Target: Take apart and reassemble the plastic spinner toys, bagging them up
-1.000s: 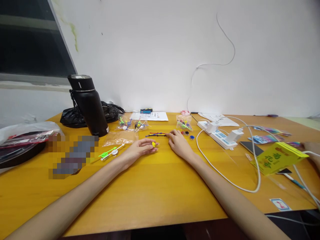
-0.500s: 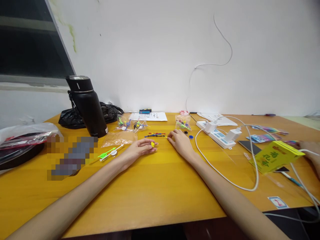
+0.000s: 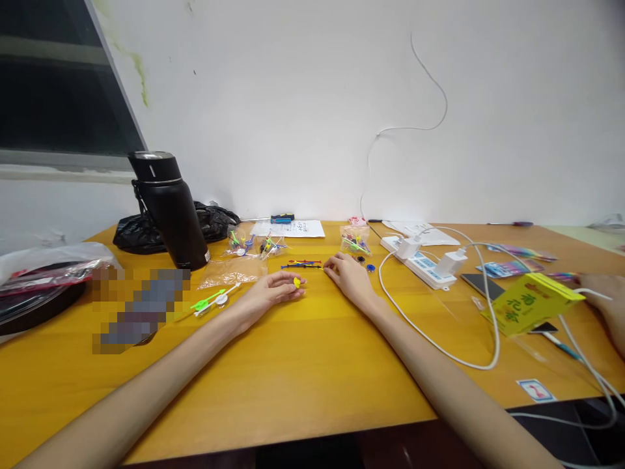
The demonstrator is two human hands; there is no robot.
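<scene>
My left hand is closed, with a small yellow plastic piece between thumb and fingertips. My right hand rests on the table with its fingers bent together; whatever its fingertips hold, if anything, is hidden. Just left of those fingertips lie thin plastic sticks in red, yellow, blue and black. Beyond the right hand are a small black wheel-like piece and a blue one. A green arrow-shaped piece and a white one lie left of my left hand.
Bags of coloured parts and a clear bag lie farther back. A black bottle stands left. Rightward are a power strip, looping white cables, a yellow box and another person's hand.
The view has shifted slightly. Both my hands keep nearly the same pose, and the yellow piece stays in my left hand. A yellow tip by my right fingertips shows less now.
</scene>
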